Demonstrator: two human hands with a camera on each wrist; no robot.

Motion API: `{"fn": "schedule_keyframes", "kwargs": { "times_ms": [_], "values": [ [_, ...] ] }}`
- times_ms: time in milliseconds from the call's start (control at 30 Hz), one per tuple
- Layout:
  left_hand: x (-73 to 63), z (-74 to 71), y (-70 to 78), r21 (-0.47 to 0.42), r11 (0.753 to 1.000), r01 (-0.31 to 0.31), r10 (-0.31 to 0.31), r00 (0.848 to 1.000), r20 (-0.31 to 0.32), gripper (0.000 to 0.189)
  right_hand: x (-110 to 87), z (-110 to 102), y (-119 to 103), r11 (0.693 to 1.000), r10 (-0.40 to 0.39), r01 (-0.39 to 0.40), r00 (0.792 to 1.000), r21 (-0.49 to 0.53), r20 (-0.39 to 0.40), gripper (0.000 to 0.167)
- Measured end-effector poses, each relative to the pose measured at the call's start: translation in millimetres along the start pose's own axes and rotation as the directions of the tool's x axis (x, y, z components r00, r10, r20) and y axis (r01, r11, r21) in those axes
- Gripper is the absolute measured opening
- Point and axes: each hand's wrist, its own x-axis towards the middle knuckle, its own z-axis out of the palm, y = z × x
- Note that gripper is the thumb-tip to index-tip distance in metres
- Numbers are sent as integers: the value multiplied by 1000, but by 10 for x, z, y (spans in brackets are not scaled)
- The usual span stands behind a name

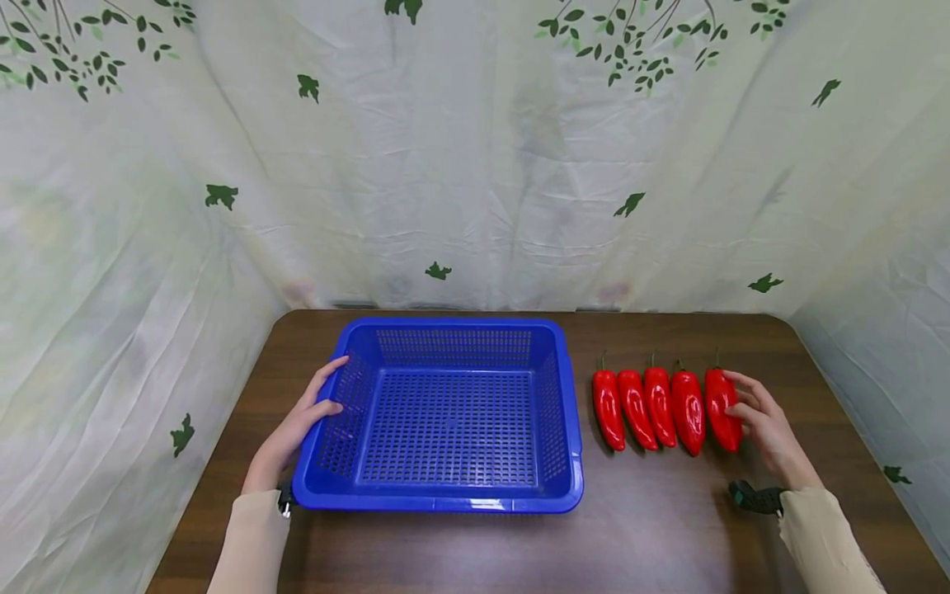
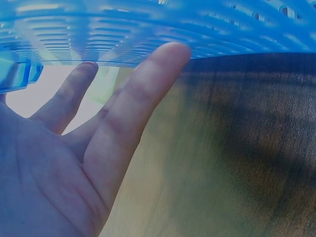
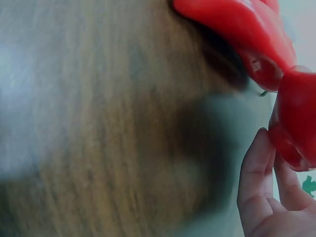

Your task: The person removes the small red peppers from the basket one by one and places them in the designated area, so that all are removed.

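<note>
A blue plastic basket [image 1: 449, 503] with slotted walls sits on the table. My left hand [image 1: 293, 429] grips its left rim, with thumb and a finger over the edge. Other fingers [image 2: 138, 103] reach up against the slotted outside of the basket in the left wrist view. My right hand [image 1: 768, 429] holds the rightmost red chili pepper [image 1: 720, 404] between thumb and fingers. In the right wrist view this held pepper [image 3: 298, 113] is at the right edge, with the fingers against its side. Another red pepper [image 3: 237, 29] lies just beyond it.
Several more red peppers [image 1: 686, 412] lie side by side between the basket and my right hand, stems pointing away. The brown wooden table [image 1: 638, 536] ends at the back against a pale curtain [image 1: 482, 181] with green leaf prints.
</note>
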Motion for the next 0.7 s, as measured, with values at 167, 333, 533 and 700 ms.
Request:
{"fn": "schedule_keyframes", "kwargs": {
  "times_ms": [167, 333, 533, 700],
  "values": [
    [2, -3, -15, 1, 1000, -6, 6, 1000, 1, 68, -4, -1, 2, 988, 21, -24, 999, -153, -25, 47],
    [7, -6, -30, -16, 1000, -9, 9, 1000, 7, 68, 2, 24, 3, 951, 31, -44, 998, -305, -48, 48],
    [10, -6, -32, -23, 1000, -11, 11, 1000, 8, 68, 13, 52, 7, 923, 14, -29, 999, -384, -41, 48],
    [12, -7, -25, -14, 1000, -13, 13, 1000, 6, 68, 28, 66, 17, 911, 4, -13, 1000, -413, -21, 50]
  ]
}}
